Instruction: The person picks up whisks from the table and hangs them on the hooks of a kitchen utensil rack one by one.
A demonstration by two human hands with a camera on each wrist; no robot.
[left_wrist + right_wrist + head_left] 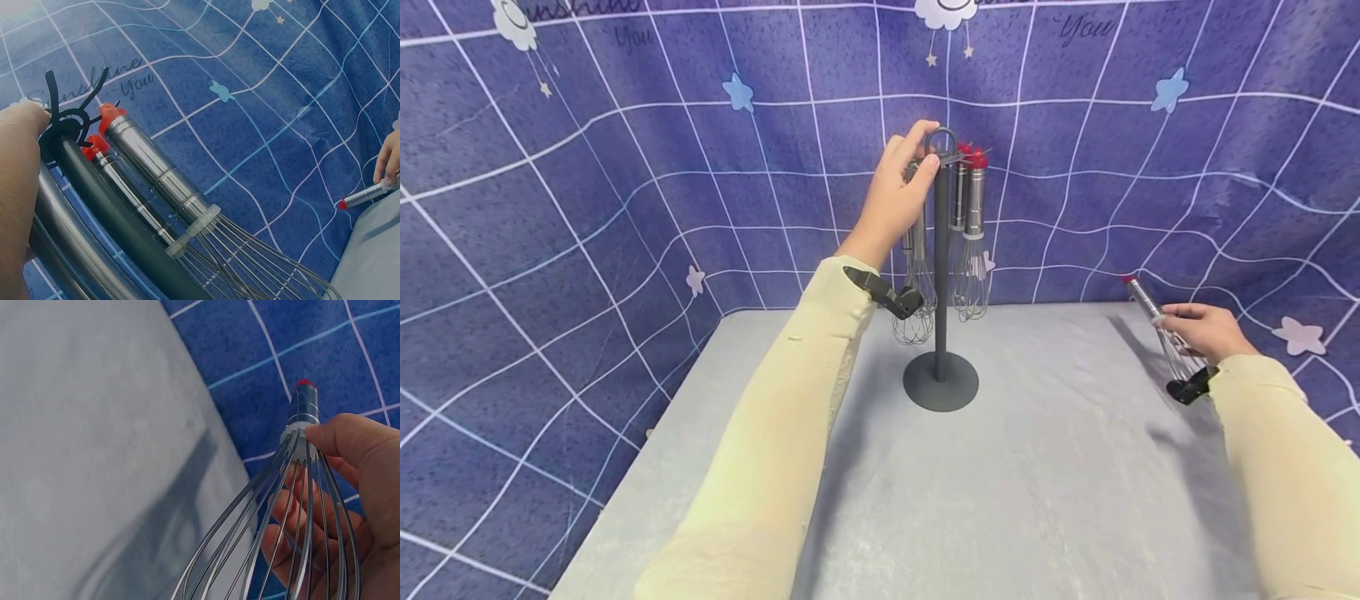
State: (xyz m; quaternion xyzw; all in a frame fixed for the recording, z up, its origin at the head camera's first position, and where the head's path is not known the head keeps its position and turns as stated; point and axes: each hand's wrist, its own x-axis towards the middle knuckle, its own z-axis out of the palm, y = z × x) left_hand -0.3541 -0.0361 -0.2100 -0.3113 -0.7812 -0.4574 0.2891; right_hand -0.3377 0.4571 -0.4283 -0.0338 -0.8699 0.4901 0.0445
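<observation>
A dark grey stand with a round base carries hanging whisks. My left hand is at its top, with thumb and fingers gripping around the hooks and loop. To the right of the post hang two metal whisks, the larger whisk in front of a thinner whisk, both with red ends. Behind my left wrist hangs another whisk, partly hidden. Far to the right, my right hand pinches a whisk where handle meets wires, its red end pointing up and away.
The stand's base is on a table with a pale grey cover. A blue gridded curtain with clouds and stars hangs behind the table and along its left side. The right hand's whisk casts a shadow on the cover.
</observation>
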